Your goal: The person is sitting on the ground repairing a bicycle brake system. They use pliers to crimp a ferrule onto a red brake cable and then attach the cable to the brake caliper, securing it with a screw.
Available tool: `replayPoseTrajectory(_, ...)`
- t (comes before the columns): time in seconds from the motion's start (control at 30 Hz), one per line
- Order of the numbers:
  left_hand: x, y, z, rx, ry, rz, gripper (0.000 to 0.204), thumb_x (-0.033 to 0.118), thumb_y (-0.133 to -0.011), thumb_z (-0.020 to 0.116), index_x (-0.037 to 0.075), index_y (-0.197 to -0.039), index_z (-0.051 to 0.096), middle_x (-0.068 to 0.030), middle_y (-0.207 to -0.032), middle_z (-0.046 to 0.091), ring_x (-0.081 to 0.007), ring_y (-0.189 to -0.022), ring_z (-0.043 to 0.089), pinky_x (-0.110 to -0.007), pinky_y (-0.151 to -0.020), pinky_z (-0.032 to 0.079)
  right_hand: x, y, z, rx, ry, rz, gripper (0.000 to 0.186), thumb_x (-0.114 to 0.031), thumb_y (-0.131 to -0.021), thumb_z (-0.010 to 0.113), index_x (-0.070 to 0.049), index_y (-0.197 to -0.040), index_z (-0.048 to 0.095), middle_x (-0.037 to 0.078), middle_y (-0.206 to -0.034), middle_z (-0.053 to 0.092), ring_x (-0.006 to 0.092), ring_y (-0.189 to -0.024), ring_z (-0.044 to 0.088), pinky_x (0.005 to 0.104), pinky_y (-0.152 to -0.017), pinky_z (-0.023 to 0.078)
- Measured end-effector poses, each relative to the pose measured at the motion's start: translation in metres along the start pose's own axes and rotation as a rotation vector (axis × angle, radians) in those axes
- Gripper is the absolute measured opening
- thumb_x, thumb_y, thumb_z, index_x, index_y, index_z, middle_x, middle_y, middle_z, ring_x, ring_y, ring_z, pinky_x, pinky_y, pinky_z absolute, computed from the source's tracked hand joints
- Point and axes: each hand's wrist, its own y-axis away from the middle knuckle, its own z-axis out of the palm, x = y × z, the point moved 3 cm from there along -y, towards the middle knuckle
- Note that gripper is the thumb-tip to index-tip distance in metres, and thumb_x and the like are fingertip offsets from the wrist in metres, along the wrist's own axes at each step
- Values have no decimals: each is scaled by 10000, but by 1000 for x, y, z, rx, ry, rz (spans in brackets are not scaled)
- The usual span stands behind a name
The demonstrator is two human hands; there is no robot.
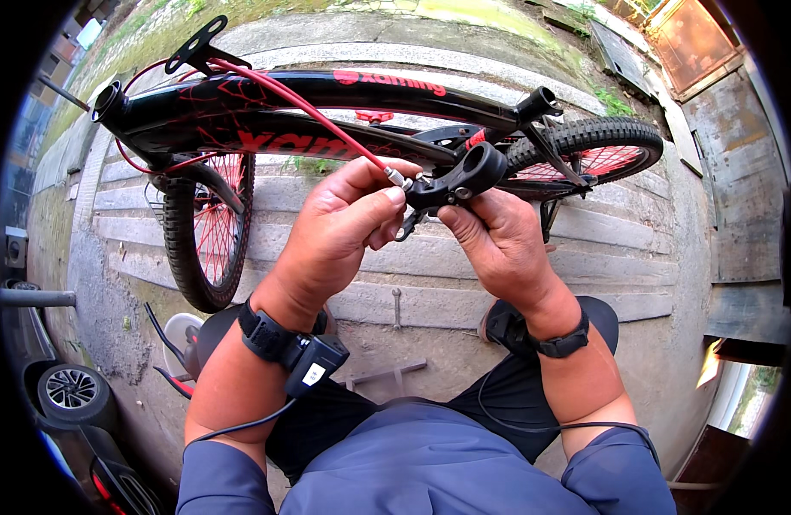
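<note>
Between my hands is a black bicycle brake lever [451, 182] with a round clamp ring at its upper right. My right hand [501, 236] grips the lever body from below, thumb against it near a bolt. With thumb and forefinger, my left hand [352, 202] pinches the silver barrel adjuster [397, 178] where the red cable housing [314, 112] enters the lever. That housing runs up and left to the front of the black bicycle frame [327, 94]. The frame has red markings and carries no handlebar or saddle. Parts of the lever are hidden behind my fingers.
The front wheel [245, 232] with red spokes is at left, the rear wheel [601, 153] at right. A wrench [397, 307] lies on the concrete slabs before me. A parked car [78, 395] is at lower left. A rusty metal panel [696, 39] stands at upper right.
</note>
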Motion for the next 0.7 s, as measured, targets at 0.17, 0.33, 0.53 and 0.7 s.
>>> replayPoseTrajectory(0.17, -3, -1, -1, 42, -15, 24, 270, 115, -922, 616, 9, -1170, 593, 4, -817, 571, -45, -650, 516, -175, -540, 384, 0, 0, 0, -7, 9, 7, 182, -141, -903, 673, -33, -1049, 677, 128, -742, 640, 234, -617, 556, 331, -588, 447)
replayPoseTrajectory(0.33, 0, 0, 0, -11, 5, -9, 320, 142, -920, 645, 20, -1206, 568, -11, -828, 573, -82, -631, 515, -199, -545, 372, 3, 0, 0, 10, -47, -4, 179, -136, -908, 670, -26, -1049, 674, 127, -730, 632, 213, -615, 551, 320, -586, 444)
replayPoseTrajectory(0.53, -5, -1, -3, 42, -36, 11, 285, 113, -921, 623, 13, -1186, 587, 11, -817, 575, -41, -654, 517, -174, -540, 385, 3, 1, 2, -13, -38, 4, 174, -125, -916, 661, -21, -1057, 670, 119, -723, 627, 191, -619, 548, 307, -591, 445)
replayPoseTrajectory(0.7, 2, 0, 0, 8, -11, -6, 285, 152, -920, 654, 25, -1165, 584, 13, -813, 570, -51, -637, 508, -181, -539, 375, 4, 1, 2, -3, -71, 5, 171, -127, -921, 658, -17, -1050, 671, 118, -733, 634, 183, -623, 552, 303, -594, 447)
